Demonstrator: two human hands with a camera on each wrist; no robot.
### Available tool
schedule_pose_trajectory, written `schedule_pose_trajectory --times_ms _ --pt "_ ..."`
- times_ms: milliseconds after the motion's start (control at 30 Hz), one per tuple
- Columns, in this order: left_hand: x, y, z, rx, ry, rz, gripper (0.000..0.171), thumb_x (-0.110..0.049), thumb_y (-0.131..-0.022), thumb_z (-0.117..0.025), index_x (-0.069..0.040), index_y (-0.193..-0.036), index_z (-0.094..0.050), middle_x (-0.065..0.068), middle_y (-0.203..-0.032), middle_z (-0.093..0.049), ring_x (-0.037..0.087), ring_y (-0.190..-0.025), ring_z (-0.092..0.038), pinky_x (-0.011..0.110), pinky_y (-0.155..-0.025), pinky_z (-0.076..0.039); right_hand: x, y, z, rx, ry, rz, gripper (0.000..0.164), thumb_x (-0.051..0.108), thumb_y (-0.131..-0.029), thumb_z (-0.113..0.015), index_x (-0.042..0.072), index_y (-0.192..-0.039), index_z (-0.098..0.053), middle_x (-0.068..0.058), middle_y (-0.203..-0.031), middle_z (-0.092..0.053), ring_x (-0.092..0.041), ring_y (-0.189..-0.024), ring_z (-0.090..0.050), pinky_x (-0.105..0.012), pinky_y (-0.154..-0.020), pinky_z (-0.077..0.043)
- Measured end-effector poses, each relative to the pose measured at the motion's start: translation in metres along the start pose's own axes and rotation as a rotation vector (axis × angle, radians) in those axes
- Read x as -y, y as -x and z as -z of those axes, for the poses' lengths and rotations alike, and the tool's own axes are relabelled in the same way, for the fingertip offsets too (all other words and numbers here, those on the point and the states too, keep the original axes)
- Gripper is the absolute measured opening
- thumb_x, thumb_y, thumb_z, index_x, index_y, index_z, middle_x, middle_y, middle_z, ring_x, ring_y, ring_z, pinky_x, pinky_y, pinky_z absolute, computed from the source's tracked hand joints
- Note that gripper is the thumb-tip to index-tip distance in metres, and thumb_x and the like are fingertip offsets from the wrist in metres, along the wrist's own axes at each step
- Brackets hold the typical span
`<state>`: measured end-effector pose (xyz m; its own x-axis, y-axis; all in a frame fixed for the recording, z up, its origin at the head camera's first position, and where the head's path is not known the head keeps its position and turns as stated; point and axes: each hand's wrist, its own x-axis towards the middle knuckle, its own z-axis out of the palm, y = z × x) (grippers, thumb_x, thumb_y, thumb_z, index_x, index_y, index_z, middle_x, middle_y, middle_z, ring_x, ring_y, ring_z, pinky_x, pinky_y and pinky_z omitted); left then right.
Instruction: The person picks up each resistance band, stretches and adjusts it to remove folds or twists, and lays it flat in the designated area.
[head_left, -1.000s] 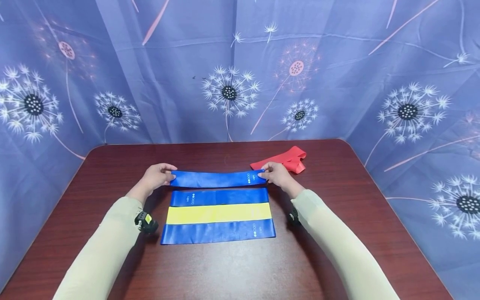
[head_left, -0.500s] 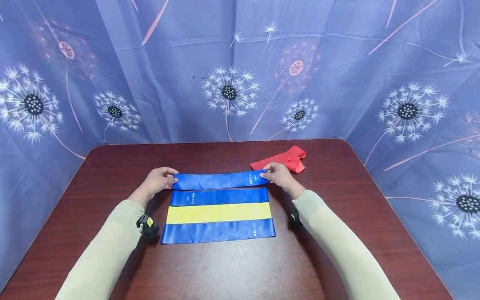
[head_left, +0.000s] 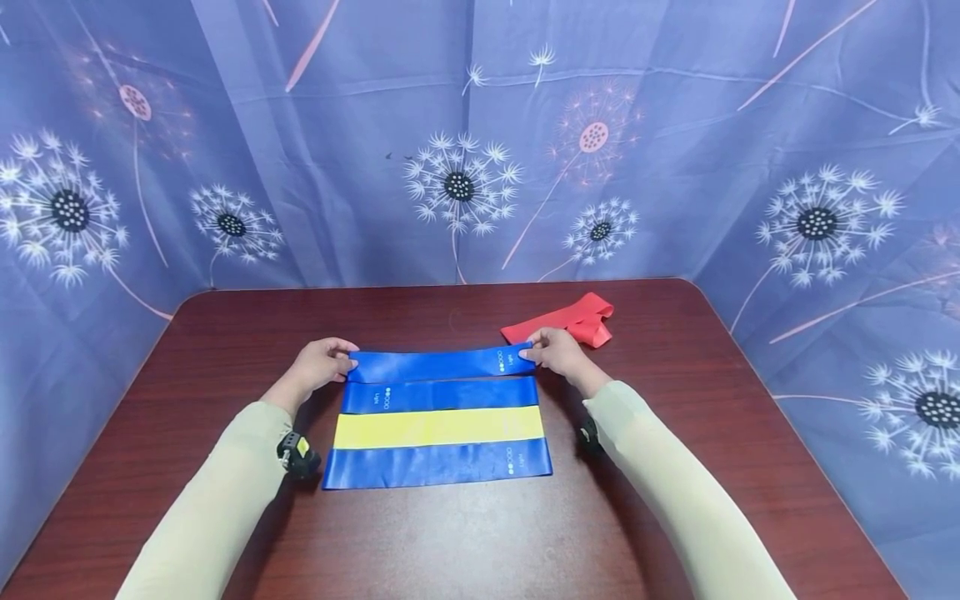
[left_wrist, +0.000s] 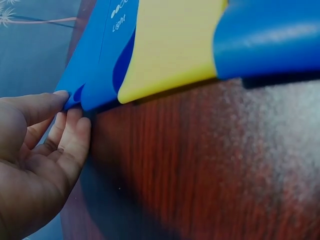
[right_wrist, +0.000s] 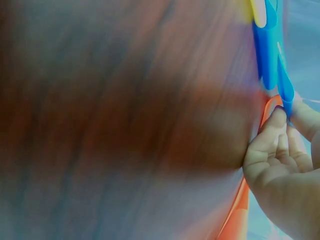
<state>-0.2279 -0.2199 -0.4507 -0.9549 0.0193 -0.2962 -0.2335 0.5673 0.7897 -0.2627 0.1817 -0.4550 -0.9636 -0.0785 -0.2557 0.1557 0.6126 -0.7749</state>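
Between my two hands stretches a flat blue resistance band (head_left: 427, 365), printed near its right end. My left hand (head_left: 321, 367) pinches its left end; in the left wrist view the thumb and fingers of that hand (left_wrist: 47, 150) meet at the band's looped end. My right hand (head_left: 558, 353) pinches the other end, and the right wrist view shows the hand (right_wrist: 285, 155) gripping the band's tip (right_wrist: 286, 90). Just nearer lie another blue band (head_left: 442, 394) marked "Light", a yellow band (head_left: 438, 427) and a third blue band (head_left: 438, 464), side by side in parallel.
A crumpled red band (head_left: 562, 320) lies behind my right hand on the dark wooden table (head_left: 480, 533). A blue curtain with dandelion prints (head_left: 345, 167) hangs along the table's back and sides. Each wrist carries a small black camera (head_left: 297, 454).
My left hand has come slightly right and nearer, bringing the held band's left end down beside the row. The right hand has shifted only slightly.
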Motion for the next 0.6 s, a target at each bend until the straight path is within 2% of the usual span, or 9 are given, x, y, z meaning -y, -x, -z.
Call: schedule_pose_trajectory --times_ms 167,433,600 --pt "0.0014 -0.0011 -0.0005 0.016 -0.012 0.003 0.038 -0.009 -0.100 -0.060 0.006 -0.135 -0.056 0.019 -0.110 -0.064 0.021 -0.095 -0.066 0.040 -0.095 -0.060 -0.0023 -0.0015 0.0005 0.015 0.019 0.007 0.024 0.018 -0.095 -0.072 0.002 -0.111 -0.062 -0.010 -0.094 -0.060 -0.020 -0.085 -0.058 -0.025 -0.074 -0.052" --pt "0.0060 -0.0025 0.0016 0.026 0.004 0.013 0.039 -0.009 -0.101 -0.059 0.006 -0.136 -0.055 0.022 -0.118 -0.065 0.023 -0.099 -0.066 0.039 -0.095 -0.059 -0.0024 -0.0027 -0.0002 0.033 0.020 0.020 0.020 0.018 -0.094 -0.074 0.005 -0.100 -0.061 -0.004 -0.085 -0.056 -0.018 -0.083 -0.055 -0.024 -0.072 -0.048" --pt "0.0050 -0.0020 0.0029 0.053 0.006 0.001 0.039 -0.010 -0.102 -0.059 0.007 -0.137 -0.054 0.017 -0.112 -0.065 0.021 -0.100 -0.065 0.038 -0.094 -0.059 -0.0022 -0.0016 -0.0004 0.028 0.043 0.013 0.019 0.019 -0.094 -0.074 0.006 -0.098 -0.060 -0.004 -0.087 -0.056 -0.019 -0.087 -0.055 -0.025 -0.073 -0.048"
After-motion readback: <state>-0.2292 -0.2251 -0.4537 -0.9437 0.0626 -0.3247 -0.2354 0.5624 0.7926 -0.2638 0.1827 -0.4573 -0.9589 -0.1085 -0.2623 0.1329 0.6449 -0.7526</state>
